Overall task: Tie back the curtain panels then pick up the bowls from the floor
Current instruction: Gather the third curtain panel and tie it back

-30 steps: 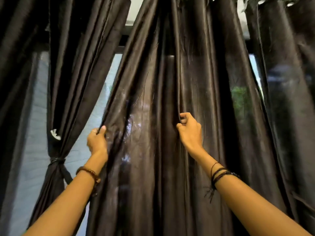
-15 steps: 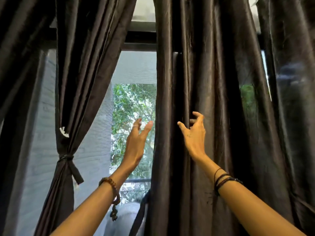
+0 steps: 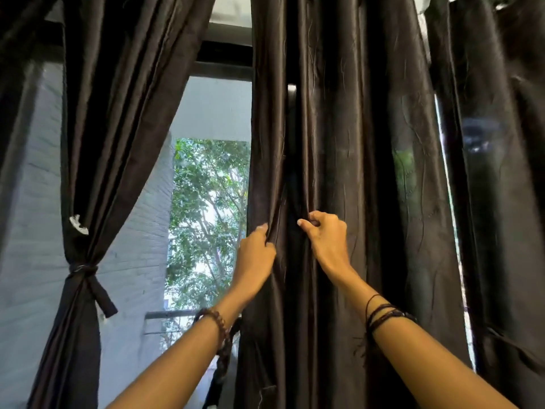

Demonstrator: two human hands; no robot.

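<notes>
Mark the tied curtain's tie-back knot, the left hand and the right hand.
tie-back knot (image 3: 82,268), head view, on the wrapped band.
left hand (image 3: 255,255), head view, back of hand.
right hand (image 3: 327,237), head view, back of hand.

Curtain, centre to 3 o'clock: dark brown cloth, satin-like sheen, fine creases and wrinkles, thin enough to show foliage faintly through.
Tied panel, 9 o'clock: same glossy cloth, gathered in smooth folds.
Tie, 8 o'clock: strip of matching cloth.
Bead bracelet, 6 o'clock: brown beads, wood-like, slight polish.
Cord bands, 5 o'clock: dark thin cord, matt.
Wall outside: pale brick, rough, matt.
</notes>
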